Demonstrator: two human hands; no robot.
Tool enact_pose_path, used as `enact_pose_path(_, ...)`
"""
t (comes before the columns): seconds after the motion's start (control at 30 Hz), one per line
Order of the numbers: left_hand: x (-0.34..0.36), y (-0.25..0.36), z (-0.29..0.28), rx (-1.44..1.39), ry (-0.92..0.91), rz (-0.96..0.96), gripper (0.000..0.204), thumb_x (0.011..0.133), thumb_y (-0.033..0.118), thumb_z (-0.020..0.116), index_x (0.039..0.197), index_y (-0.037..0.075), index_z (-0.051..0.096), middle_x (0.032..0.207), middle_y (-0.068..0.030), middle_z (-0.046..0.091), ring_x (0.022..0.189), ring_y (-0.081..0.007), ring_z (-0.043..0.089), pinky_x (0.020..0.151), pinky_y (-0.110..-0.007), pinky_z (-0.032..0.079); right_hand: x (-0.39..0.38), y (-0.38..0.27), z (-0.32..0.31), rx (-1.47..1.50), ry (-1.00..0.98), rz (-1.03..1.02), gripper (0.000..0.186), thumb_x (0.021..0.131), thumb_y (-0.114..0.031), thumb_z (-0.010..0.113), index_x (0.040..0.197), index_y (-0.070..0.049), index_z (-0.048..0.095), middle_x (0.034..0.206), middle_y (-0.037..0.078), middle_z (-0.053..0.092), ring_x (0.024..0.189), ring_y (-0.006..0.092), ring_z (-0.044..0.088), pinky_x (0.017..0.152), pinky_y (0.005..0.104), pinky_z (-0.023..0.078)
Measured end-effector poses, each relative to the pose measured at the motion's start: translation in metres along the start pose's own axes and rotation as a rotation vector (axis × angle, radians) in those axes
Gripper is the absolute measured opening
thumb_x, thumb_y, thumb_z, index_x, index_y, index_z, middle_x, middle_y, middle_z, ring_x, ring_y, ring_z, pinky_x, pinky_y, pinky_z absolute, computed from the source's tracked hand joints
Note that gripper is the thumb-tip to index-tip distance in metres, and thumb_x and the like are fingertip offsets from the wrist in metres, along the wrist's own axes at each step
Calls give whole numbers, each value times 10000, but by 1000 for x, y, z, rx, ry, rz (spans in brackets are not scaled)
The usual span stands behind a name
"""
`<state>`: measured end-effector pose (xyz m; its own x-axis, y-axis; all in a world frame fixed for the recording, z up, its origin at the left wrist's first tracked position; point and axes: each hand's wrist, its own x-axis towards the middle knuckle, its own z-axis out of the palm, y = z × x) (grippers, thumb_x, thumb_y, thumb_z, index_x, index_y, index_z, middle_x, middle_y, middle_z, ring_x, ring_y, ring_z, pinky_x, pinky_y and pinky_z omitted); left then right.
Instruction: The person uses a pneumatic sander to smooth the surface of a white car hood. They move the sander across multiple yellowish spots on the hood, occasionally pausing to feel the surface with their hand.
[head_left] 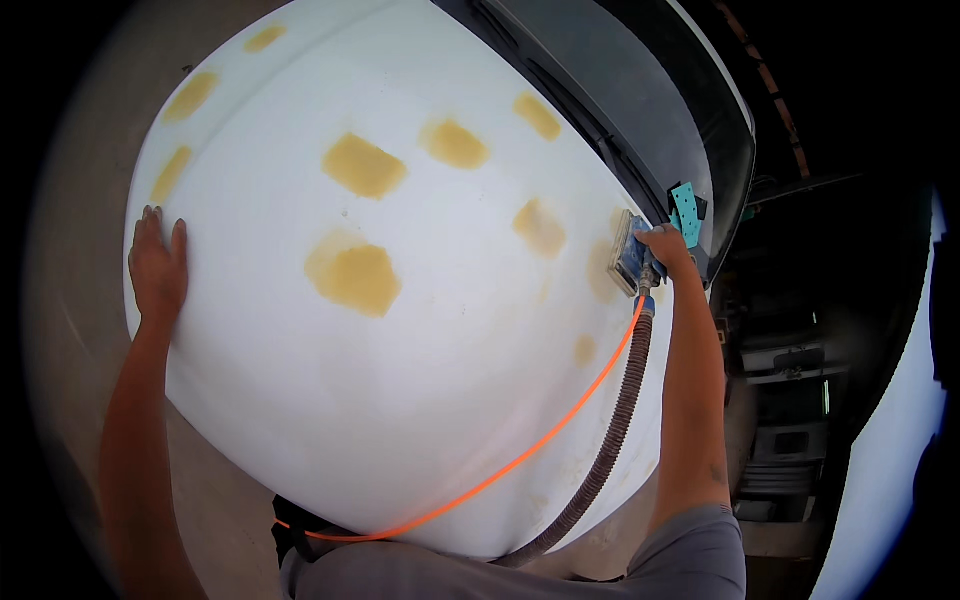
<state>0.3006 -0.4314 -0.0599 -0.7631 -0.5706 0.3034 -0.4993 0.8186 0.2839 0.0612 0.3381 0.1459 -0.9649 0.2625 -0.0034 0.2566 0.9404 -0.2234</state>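
A white car hood [430,370] spreads out in front of me, marked with several yellow filler patches [365,167]. My right hand [668,248] grips a blue air sander [632,253] near the windshield side of the hood. The sander's pad is tilted, and I cannot tell whether it touches the paint. An orange air line [520,457] and a ribbed brown hose [617,430] run from the tool back toward my waist. On the left edge of the hood, my left hand [158,265] lies flat with fingers stretched out, just below a narrow patch.
Beside the sander, a turquoise perforated sanding sheet [686,214] rests at the base of the windshield [640,70]. Black wipers [570,90] line the hood's far right edge. Shelving with stacked items [790,440] stands in the dark area to the right.
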Motion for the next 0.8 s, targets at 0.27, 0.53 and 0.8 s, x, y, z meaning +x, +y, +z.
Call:
enact_pose_path(0.27,-8,-13,-21,-12,22,-34,609,1097,397,487,1526,-35,479,1611,-208,451,1514,-363,384,1253,-456,283,-32,-61,11,-120,-28,-129,929,799,-498,832,1421,122,528,1337,299,652,1252,380,644,1067,396,485)
enact_pose_path(0.53,-9,-8,-22,-62,13,-36,581,1090,335,515,1520,-53,475,1616,-219,441,1516,-383,375,1246,-468,289,-6,-67,17,-96,0,-7,905,753,-472,853,1385,111,570,1352,296,657,1249,391,659,1041,415,523)
enact_pose_path(0.8,-1,-2,-2,-117,-11,20,589,1085,321,517,1520,-72,461,1619,-229,432,1519,-391,361,1249,-480,273,-13,-26,1,-75,-10,71,935,743,-482,863,1415,91,557,1367,289,648,1278,368,642,1073,410,502)
